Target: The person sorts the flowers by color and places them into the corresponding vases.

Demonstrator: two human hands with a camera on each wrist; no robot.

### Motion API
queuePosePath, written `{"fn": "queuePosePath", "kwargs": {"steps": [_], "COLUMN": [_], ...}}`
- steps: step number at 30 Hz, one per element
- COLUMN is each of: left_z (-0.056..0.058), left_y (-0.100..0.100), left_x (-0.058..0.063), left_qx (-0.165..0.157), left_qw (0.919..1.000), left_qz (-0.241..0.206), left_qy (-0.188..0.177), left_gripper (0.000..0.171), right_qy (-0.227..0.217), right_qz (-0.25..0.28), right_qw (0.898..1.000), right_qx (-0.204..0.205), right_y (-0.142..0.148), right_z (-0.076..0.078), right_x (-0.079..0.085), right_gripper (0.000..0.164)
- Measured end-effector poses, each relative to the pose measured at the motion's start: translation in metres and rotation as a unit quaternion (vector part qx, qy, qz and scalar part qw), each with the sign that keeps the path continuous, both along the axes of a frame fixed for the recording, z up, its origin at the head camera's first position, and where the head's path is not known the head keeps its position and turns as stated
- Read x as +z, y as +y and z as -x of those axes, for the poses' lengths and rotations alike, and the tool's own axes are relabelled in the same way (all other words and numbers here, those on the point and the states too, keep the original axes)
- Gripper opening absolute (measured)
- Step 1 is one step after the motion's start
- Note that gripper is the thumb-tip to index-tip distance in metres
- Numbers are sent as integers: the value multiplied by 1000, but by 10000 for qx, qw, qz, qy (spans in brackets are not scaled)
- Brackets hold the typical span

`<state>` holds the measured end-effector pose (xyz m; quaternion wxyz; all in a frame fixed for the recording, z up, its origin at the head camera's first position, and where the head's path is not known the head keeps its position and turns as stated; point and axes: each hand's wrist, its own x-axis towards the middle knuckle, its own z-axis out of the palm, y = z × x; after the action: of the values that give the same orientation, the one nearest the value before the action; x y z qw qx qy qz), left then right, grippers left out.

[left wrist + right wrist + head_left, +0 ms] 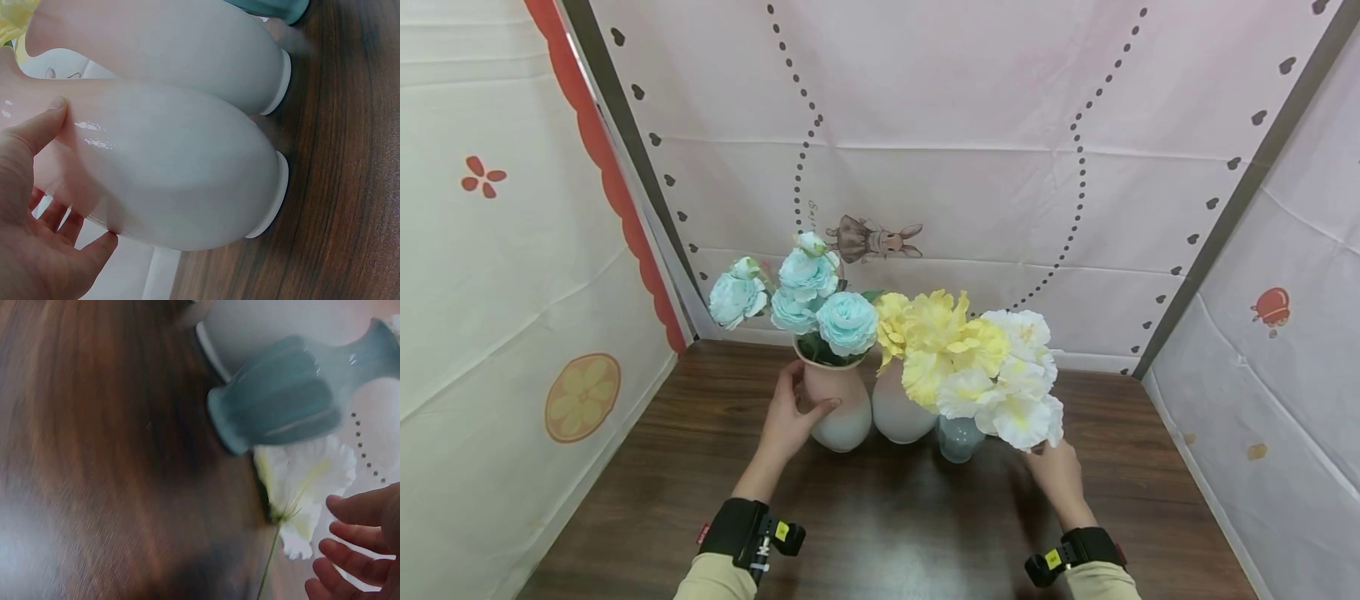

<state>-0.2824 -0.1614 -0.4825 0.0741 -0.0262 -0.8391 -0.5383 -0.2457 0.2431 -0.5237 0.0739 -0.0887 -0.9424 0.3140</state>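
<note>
My left hand (786,421) holds a pink-to-white ceramic vase (838,404) round its upper body, the thumb across the front. Pale blue artificial flowers (847,323) stand in this vase. Close beside it is a second pink-and-white vase (898,412), its top hidden by yellow flowers (936,333). A small blue-green fluted vase (281,400) comes after it on the right. My right hand (362,540) has loosely bent fingers and nothing between them. It is near a white flower (312,487) on a thin green stem (269,562), behind the small vase in the right wrist view.
A dark wood-grain table (925,533) carries the vases. White and yellow petals (1018,387) spread over the small vase at the right. A printed cloth (940,200) hangs behind, with more cloth at the left (512,292) and right (1285,375).
</note>
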Motion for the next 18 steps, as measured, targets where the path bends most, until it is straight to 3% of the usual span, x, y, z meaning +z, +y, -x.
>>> {"fn": "queuePosePath", "kwargs": {"steps": [9, 14, 18], "left_z": [0, 0, 0], "left_y": [0, -1, -1], "left_x": [0, 0, 0], "left_qx": [19, 18, 19], "left_qw": [10000, 10000, 10000], "left_qz": [-3, -13, -27], "left_qy": [-6, -26, -37], "left_gripper": [90, 91, 90], "right_qy": [-1143, -1077, -1014], "right_qz": [-549, -586, -683], "right_qw": [9916, 9921, 9921], "right_qx": [240, 264, 269], "right_y": [11, 12, 10], "right_z": [3, 2, 0], "right_x": [-15, -21, -22], "right_gripper": [36, 32, 15]}}
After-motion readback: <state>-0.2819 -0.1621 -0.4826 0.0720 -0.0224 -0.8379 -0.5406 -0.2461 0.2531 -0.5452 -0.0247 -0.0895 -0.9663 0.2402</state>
